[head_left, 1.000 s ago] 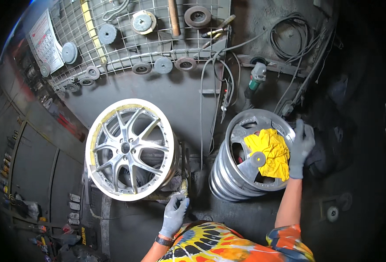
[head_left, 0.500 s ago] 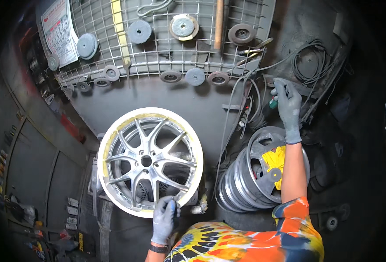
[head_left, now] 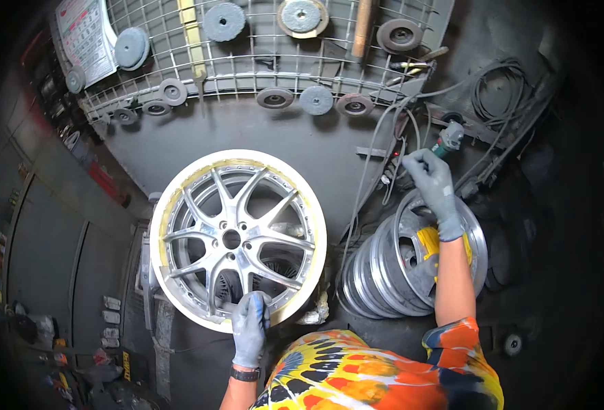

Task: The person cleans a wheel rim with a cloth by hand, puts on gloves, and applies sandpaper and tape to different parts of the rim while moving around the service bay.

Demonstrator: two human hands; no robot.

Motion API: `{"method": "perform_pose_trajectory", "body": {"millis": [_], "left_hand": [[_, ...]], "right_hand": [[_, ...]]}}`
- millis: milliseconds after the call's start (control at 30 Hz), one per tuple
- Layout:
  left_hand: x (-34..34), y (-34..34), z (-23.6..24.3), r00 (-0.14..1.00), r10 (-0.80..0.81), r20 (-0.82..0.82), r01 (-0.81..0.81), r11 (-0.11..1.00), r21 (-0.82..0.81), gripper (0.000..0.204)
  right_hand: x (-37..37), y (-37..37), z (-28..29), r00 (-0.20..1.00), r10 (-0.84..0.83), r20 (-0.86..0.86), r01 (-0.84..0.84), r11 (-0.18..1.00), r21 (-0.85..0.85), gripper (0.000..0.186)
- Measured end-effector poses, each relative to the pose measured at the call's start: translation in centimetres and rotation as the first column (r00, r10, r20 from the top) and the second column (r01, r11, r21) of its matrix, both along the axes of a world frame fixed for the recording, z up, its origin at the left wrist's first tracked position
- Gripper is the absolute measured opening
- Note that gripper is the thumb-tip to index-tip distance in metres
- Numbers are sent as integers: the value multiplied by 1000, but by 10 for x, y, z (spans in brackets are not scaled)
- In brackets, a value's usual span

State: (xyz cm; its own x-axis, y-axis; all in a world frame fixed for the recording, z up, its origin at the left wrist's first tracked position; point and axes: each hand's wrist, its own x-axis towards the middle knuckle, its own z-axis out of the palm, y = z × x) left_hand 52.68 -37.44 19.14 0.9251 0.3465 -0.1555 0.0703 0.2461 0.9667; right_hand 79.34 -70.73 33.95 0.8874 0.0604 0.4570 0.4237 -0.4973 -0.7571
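Observation:
A silver multi-spoke alloy wheel (head_left: pixel 231 208) lies face up, with a pale outer lip and yellowish tape around the inside of that lip. My grey-gloved left hand (head_left: pixel 250 329) is at the lip's near edge, its fingers closed over it. Farther right, my gloved right hand (head_left: pixel 432 186) is raised above stacked wheel rims (head_left: pixel 377 270), with bent fingers slightly apart and nothing visible in them. Just beyond its fingers hangs a green and silver angle grinder (head_left: pixel 448 139), apart from the hand. A yellow cloth (head_left: pixel 427 243) lies in the rims, partly hidden by my forearm.
Several abrasive discs (head_left: pixel 315 100) hang along a wire grid (head_left: pixel 247 68) at the back. Grey cables (head_left: pixel 365 179) trail down beside the work surface, near a small red light (head_left: pixel 397 154). A calendar (head_left: pixel 86 44) hangs at upper left. Dark cabinets (head_left: pixel 52 239) line the left.
My right hand has come away from the grinder, moving nearer and slightly left, so more of the tool shows. My left hand stays at the wheel's near edge. The head view has shifted slightly.

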Motion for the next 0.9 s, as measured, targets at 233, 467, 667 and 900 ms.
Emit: {"method": "perform_pose_trajectory", "body": {"millis": [233, 467, 667, 900], "left_hand": [[3, -15, 5, 998, 42, 43, -43, 999, 8, 31], [-17, -33, 3, 956, 287, 59, -288, 958, 1, 35], [-32, -41, 8, 851, 524, 25, -522, 851, -58, 36], [-24, -32, 22, 827, 561, 32, -559, 827, -56, 27]], "right_hand": [[56, 85, 27, 967, 141, 213, -124, 988, -90, 15], [176, 132, 56, 818, 44, 574, 83, 978, -192, 23], [229, 149, 58, 815, -81, 573, 237, 950, -202, 32], [226, 155, 46, 823, -139, 550, 306, 925, -224, 30]]}}
